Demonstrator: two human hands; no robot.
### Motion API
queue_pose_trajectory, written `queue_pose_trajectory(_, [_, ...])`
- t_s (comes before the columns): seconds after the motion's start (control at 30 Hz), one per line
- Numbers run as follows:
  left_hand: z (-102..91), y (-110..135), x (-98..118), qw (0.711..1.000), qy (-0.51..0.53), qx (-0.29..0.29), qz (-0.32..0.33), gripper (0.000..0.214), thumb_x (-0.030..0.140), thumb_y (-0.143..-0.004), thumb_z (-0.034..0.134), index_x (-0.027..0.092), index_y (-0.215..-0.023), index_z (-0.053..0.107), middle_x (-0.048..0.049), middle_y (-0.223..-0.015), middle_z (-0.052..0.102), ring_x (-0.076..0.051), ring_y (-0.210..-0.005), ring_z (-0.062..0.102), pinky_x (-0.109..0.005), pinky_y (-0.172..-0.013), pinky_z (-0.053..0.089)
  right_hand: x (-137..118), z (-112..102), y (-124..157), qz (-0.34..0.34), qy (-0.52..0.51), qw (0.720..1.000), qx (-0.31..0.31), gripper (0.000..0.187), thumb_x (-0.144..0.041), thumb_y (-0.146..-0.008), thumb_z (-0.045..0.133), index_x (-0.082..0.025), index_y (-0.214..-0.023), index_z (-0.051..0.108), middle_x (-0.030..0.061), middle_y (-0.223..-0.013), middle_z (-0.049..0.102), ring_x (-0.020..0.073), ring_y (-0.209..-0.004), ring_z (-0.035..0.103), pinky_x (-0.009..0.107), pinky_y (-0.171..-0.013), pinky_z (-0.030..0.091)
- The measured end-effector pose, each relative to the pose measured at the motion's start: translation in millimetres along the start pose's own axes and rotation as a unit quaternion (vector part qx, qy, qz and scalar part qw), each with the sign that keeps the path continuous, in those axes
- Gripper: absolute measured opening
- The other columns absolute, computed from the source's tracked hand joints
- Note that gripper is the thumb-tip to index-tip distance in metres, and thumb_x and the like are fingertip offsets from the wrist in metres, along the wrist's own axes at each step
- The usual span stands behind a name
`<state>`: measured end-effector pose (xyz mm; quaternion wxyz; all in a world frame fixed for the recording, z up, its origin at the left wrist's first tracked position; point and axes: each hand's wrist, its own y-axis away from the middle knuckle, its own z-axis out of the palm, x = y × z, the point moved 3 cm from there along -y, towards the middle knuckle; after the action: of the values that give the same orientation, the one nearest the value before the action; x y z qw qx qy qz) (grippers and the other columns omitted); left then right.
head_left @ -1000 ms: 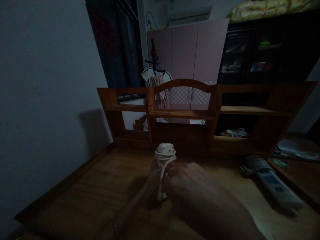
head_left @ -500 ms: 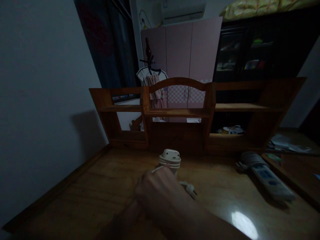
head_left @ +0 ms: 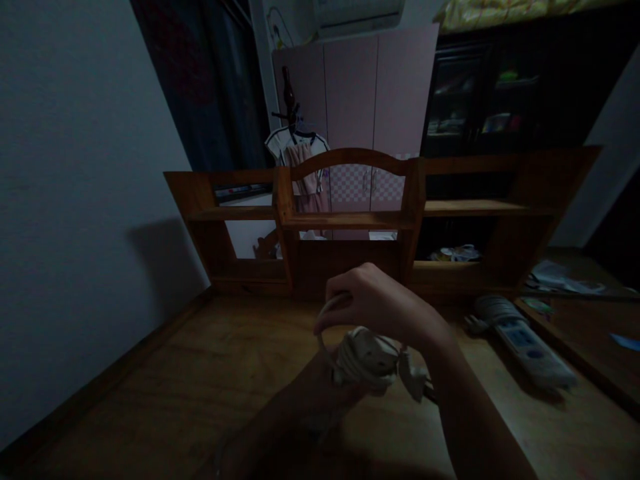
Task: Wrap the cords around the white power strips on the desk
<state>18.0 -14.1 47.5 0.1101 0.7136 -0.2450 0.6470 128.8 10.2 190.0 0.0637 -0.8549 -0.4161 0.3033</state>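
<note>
A white power strip (head_left: 379, 353) is held above the desk, its cord (head_left: 350, 363) wound round the end nearest the shelf. My left hand (head_left: 317, 383) is closed round the strip from the left and below; part of its fingers is hidden behind the windings. Over the strip's end, my right hand (head_left: 375, 303) pinches a loop of the cord between thumb and fingers. The strip's plug (head_left: 413, 380) hangs to the right of the windings, under my right wrist, with its metal pins pointing right.
A second power strip (head_left: 530, 350) with its cord wrapped round one end lies on the desk (head_left: 210, 373) at the right. A wooden shelf unit (head_left: 350, 219) stands along the desk's far edge. The wall (head_left: 90, 220) rises on the left.
My right hand has moved up and to the right, drawing up a loop of cord. The strip has shifted a little right and lower, and its plug has swung rightward. The view has shifted slightly.
</note>
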Motion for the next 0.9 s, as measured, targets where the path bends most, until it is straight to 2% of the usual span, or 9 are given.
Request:
queue_pose_trajectory(0.07, [2.8,1.0,1.6,0.999,-0.003,-0.02,0.031,0.042,0.041,-0.075,0.068,0.017,-0.11,0.064,-0.0091,-0.108,0.068,-0.025,-0.101,0.063,-0.035,-0.09,0.049,7.7,3.3,-3.5,0.008,-0.023,1.0,-0.006,0.031,-0.045,-0.07,0.076,-0.015,-0.068,0.066,0.0008,-0.068,0.066,0.012,-0.065,0.059,0.02,-0.053,0.032])
queue_pose_trajectory(0.17, [4.7,1.7,8.5,0.996,-0.017,-0.035,0.079,0.049,0.034,-0.07,0.071,0.017,-0.115,0.062,-0.0094,-0.111,0.067,-0.026,-0.104,0.061,-0.037,-0.094,0.047,20.4,11.4,-12.3,0.006,-0.05,0.998,-0.029,0.041,-0.053,-0.065,0.076,-0.014,-0.068,0.066,-0.0002,-0.065,0.063,0.0102,-0.061,0.054,0.02,-0.052,0.031])
queue_pose_trajectory(0.27, [1.3,1.4,10.8,0.992,-0.078,-0.012,0.099,0.061,0.026,-0.061,0.076,0.018,-0.119,0.059,-0.0096,-0.119,0.063,-0.028,-0.11,0.058,-0.038,-0.098,0.044,36.1,19.4,-21.1,0.003,-0.083,0.994,-0.071,0.046,-0.057,-0.064,0.074,-0.012,-0.067,0.066,-0.0025,-0.061,0.059,0.0081,-0.058,0.047,0.019,-0.05,0.029])
queue_pose_trajectory(0.4, [-11.0,1.9,3.2,0.982,-0.158,0.055,0.087,0.074,0.029,-0.055,0.081,0.02,-0.124,0.055,-0.0109,-0.125,0.059,-0.031,-0.112,0.056,-0.042,-0.101,0.043,57.0,28.7,-29.3,0.028,-0.111,0.987,-0.114,0.049,-0.06,-0.069,0.067,-0.012,-0.068,0.069,-0.0037,-0.058,0.052,0.0075,-0.055,0.041,0.019,-0.049,0.029])
queue_pose_trajectory(0.57, [-27.8,1.7,-13.0,0.963,-0.173,0.201,0.049,0.052,0.028,-0.066,0.074,0.02,-0.116,0.06,-0.0108,-0.117,0.064,-0.029,-0.109,0.058,-0.043,-0.1,0.043,72.4,41.1,-36.8,0.046,-0.152,0.976,-0.15,0.051,-0.061,-0.074,0.061,-0.011,-0.079,0.073,-0.0015,-0.062,0.056,0.0082,-0.055,0.042,0.019,-0.049,0.031])
queue_pose_trajectory(0.63, [-33.1,-1.6,-20.0,0.952,-0.157,0.257,0.047,0.046,0.029,-0.07,0.071,0.02,-0.114,0.06,-0.0101,-0.114,0.065,-0.027,-0.107,0.06,-0.041,-0.097,0.046,77.1,41.9,-39.7,0.032,-0.148,0.979,-0.138,0.053,-0.062,-0.076,0.059,-0.01,-0.079,0.073,-0.0012,-0.063,0.056,0.0086,-0.056,0.042,0.019,-0.05,0.031])
queue_pose_trajectory(0.73, [-42.0,-8.5,-29.1,0.933,-0.13,0.333,0.044,0.053,0.031,-0.067,0.074,0.02,-0.116,0.058,-0.0092,-0.115,0.066,-0.026,-0.106,0.061,-0.038,-0.093,0.048,87.5,39.1,-43.5,0.022,-0.112,0.99,-0.086,0.055,-0.061,-0.081,0.052,-0.01,-0.078,0.073,-0.0009,-0.063,0.055,0.0092,-0.057,0.042,0.02,-0.05,0.03])
queue_pose_trajectory(0.83, [-49.9,-14.3,-34.1,0.926,-0.084,0.366,0.044,0.054,0.032,-0.065,0.076,0.018,-0.115,0.059,-0.0096,-0.112,0.067,-0.026,-0.104,0.063,-0.037,-0.092,0.049,98.3,39.0,-47.1,0.031,-0.08,0.995,-0.053,0.054,-0.058,-0.085,0.048,-0.011,-0.086,0.075,-0.0003,-0.067,0.059,0.0106,-0.06,0.045,0.02,-0.053,0.032])
queue_pose_trajectory(0.9, [-52.5,-16.0,-31.7,0.92,-0.069,0.378,0.076,0.062,0.031,-0.065,0.077,0.019,-0.122,0.055,-0.0099,-0.115,0.066,-0.025,-0.107,0.062,-0.037,-0.094,0.048,102.4,41.1,-49.1,0.033,-0.073,0.996,-0.05,0.052,-0.055,-0.085,0.048,-0.012,-0.091,0.075,-0.0001,-0.07,0.061,0.0117,-0.062,0.047,0.02,-0.056,0.034])
